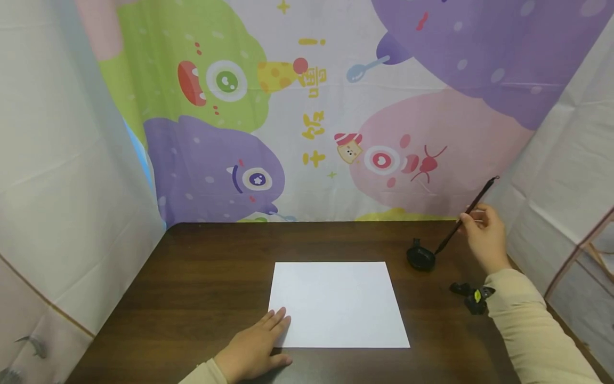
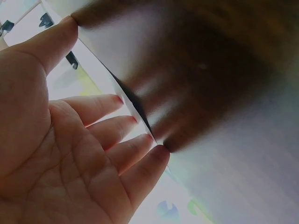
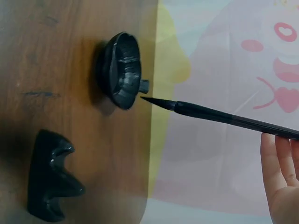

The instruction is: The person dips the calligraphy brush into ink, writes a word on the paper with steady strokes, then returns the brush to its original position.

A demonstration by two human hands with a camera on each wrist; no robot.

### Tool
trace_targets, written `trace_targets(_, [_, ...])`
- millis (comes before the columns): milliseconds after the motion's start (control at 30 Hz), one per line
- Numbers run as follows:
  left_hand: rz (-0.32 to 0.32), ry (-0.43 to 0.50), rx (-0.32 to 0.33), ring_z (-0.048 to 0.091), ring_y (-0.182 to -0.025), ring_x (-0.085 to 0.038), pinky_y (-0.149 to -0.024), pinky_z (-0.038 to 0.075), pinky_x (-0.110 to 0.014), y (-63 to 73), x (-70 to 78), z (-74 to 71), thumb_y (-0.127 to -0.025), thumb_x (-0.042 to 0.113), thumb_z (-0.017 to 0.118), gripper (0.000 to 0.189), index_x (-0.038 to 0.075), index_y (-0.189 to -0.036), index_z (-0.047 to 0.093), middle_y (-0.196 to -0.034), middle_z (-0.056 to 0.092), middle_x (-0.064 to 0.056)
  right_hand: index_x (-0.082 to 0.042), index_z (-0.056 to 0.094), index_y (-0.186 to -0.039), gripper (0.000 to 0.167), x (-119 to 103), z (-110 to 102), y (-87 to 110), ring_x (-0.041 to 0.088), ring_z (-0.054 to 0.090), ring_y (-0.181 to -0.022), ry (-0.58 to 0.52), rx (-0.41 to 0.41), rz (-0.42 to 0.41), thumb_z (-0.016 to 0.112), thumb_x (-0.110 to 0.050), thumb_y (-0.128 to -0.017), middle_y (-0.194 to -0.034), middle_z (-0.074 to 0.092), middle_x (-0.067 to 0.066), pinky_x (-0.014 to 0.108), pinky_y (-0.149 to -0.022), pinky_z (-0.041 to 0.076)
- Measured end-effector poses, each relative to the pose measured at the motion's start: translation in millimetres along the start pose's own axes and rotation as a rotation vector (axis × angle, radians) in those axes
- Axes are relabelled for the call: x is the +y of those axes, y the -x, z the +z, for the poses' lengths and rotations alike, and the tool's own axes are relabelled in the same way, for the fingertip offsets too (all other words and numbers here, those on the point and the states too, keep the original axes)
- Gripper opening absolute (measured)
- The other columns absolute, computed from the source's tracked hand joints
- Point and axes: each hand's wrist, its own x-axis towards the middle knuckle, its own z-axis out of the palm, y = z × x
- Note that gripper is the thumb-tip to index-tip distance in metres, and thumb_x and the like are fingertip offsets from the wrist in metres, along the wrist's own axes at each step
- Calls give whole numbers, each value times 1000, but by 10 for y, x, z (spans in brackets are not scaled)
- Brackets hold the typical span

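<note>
A dark-handled writing brush (image 1: 472, 205) is pinched in my right hand (image 1: 486, 237), tilted with its tip down. In the right wrist view the pointed black tip of the brush (image 3: 219, 116) is by the rim of a small black ink dish (image 3: 125, 70); whether they touch I cannot tell. That ink dish (image 1: 421, 257) sits at the table's right. A white sheet of paper (image 1: 340, 306) lies in the middle. My left hand (image 1: 254, 344) rests with straight, spread fingers on the paper's lower left edge and the table, as the left wrist view shows its palm (image 2: 70, 154) from below.
A black brush rest (image 3: 51, 179) with rounded humps stands on the brown wooden table (image 1: 216, 282). In the head view the black rest (image 1: 475, 301) is beside my right sleeve, with a green leaf-like spot. A cartoon-printed curtain (image 1: 312, 186) hangs behind the table.
</note>
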Motion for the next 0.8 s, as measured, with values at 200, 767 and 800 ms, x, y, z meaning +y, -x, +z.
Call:
trace_targets(200, [-8,7,-3,39,-143,-35,-105,43,-57,1,0,-7,-84,53,69,80,10,-146,45,-156,39,-10,-17,56,-99,24,-116,40,-7,-1,63,-60,-212,73,84,63,5,-90,-81,59,-5,13,-54,54])
trace_targets(767, [-2,5,-8,38,-143,-36,-105,43,-57,-5,-20,5,-84,53,68,79,11,-147,45,-156,39,-10,-14,53,-100,24,-556,407,107,4,68,-68,-398,-37,5,61,6,-90,-84,64,-3,22,-59,59])
trace_targets(800, [-3,3,-11,38,-143,-36,-105,43,-57,-5,-20,7,-84,53,68,79,11,-147,44,-156,39,-9,-14,53,-100,23,-577,433,116,4,68,-69,-396,-50,-2,61,6,-91,-84,64,-3,22,-60,59])
